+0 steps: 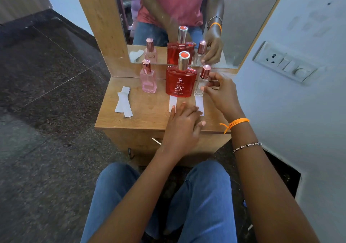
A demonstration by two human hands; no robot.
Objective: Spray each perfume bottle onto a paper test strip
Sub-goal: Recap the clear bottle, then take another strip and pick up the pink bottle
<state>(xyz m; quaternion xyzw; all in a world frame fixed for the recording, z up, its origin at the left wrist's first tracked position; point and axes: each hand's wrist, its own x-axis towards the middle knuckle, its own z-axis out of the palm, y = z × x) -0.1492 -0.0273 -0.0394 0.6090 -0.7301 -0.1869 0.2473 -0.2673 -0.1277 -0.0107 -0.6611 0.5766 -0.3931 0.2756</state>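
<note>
Reaching for the clear bottle [201, 85]: right hand [222, 95] half-curled around it, thumb at the glass, grip not confirmed. Small, rigid, slick, tippy; take it mid-body. Left hand [182, 125] spread flat on the table [134, 119], fingertips touching both paper strips [199, 104], light and flimsy.

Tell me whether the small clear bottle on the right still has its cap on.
Capped. The clear bottle stands upright with its rose-gold cap seated on top, while the right hand holds its side.
</note>
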